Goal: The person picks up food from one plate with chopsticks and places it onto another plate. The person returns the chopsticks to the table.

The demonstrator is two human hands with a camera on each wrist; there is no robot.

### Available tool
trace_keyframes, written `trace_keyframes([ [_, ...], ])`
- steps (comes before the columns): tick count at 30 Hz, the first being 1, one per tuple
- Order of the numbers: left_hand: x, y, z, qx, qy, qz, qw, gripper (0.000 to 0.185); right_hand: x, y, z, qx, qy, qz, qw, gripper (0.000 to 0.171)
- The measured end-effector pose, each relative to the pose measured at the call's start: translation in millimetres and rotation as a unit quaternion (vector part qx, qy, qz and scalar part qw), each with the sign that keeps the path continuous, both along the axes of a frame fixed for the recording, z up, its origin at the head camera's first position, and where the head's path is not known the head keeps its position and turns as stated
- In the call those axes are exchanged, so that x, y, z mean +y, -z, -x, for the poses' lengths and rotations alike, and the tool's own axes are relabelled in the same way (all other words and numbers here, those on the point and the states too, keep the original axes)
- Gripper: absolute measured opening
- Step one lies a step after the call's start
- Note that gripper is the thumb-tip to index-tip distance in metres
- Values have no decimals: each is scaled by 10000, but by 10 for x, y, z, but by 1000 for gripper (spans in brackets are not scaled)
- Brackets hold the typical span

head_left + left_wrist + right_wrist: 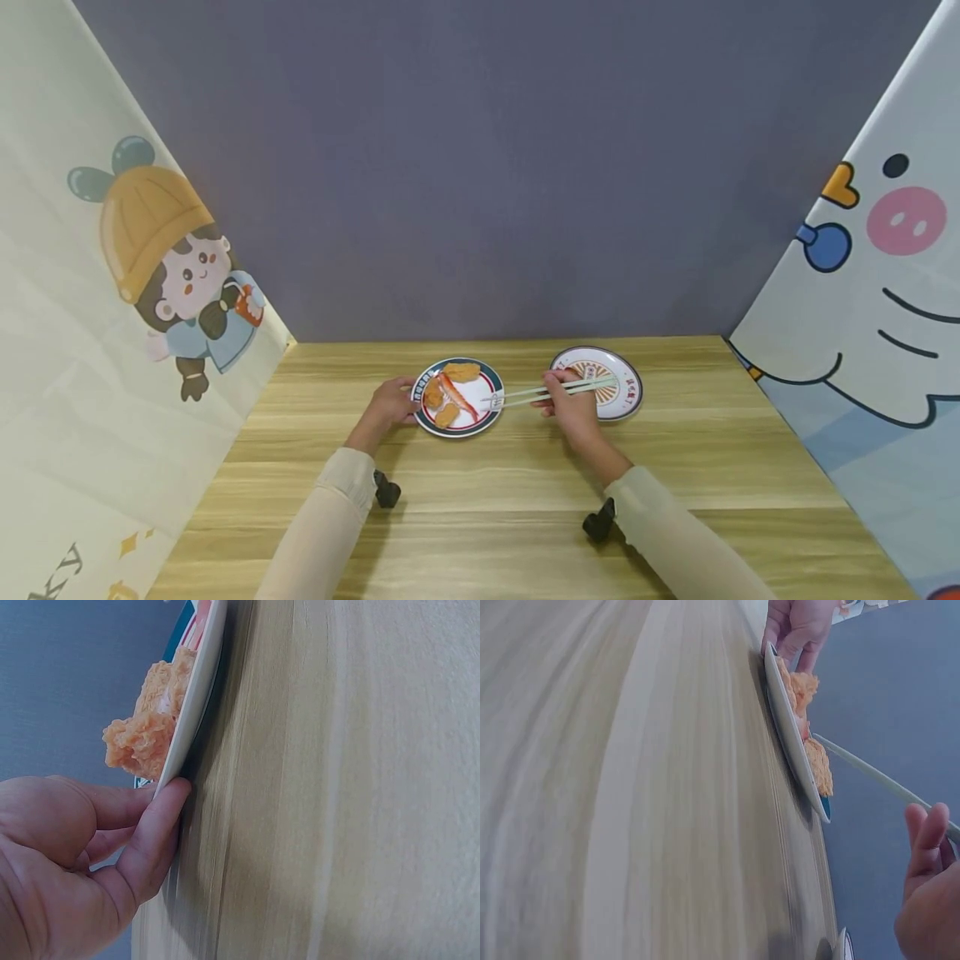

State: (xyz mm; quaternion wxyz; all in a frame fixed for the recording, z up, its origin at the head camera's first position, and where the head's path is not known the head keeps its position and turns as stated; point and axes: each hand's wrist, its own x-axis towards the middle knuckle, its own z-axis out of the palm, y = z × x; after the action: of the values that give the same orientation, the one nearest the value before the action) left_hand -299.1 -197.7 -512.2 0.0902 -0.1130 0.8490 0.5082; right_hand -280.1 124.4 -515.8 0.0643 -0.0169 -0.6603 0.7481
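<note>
My left hand (392, 402) pinches the left rim of a dark-rimmed plate (474, 389); in the left wrist view, its thumb and fingers (154, 832) meet at the edge. On this plate lie several golden fried chicken pieces (461, 372) and a long reddish-orange piece (456, 395) resembling a shrimp. My right hand (576, 414) holds a pair of pale green chopsticks (525, 395), the tips over the plate's right side, near the reddish piece. Whether the tips touch the food cannot be told. In the right wrist view, one chopstick (877, 774) reaches toward the food.
A second plate (628, 400), white with a sunburst centre, lies to the right, partly behind my right hand and the chopsticks. Both plates are on a wood-grain table (480, 517). A grey wall (480, 183) stands behind, with printed cartoon panels at both sides.
</note>
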Motion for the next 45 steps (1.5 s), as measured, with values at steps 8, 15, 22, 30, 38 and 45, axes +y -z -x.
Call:
trace_keyframes([
  [8, 3, -18, -18, 10, -29, -31, 10000, 56, -173, -29, -6, -186, -268, -186, 9993, 30],
  [15, 4, -13, -16, -81, -66, -311, 9995, 58, -337, -36, -18, -207, -437, -181, 9987, 32],
  [22, 8, 6, -17, -38, -7, -198, 9998, 57, -451, -19, -23, -165, -567, -308, 9978, 33],
  [30, 10, -18, -33, -20, -19, -245, 9997, 58, -527, -24, 2, -210, -570, -390, 9974, 24],
  [38, 12, -13, -9, 14, -54, -231, 9997, 57, -599, -53, 8, -136, -505, -575, 9970, 28],
  [45, 16, 2, -14, -30, -15, -160, 9999, 56, -662, -55, -36, 263, -500, -726, 9958, 27],
])
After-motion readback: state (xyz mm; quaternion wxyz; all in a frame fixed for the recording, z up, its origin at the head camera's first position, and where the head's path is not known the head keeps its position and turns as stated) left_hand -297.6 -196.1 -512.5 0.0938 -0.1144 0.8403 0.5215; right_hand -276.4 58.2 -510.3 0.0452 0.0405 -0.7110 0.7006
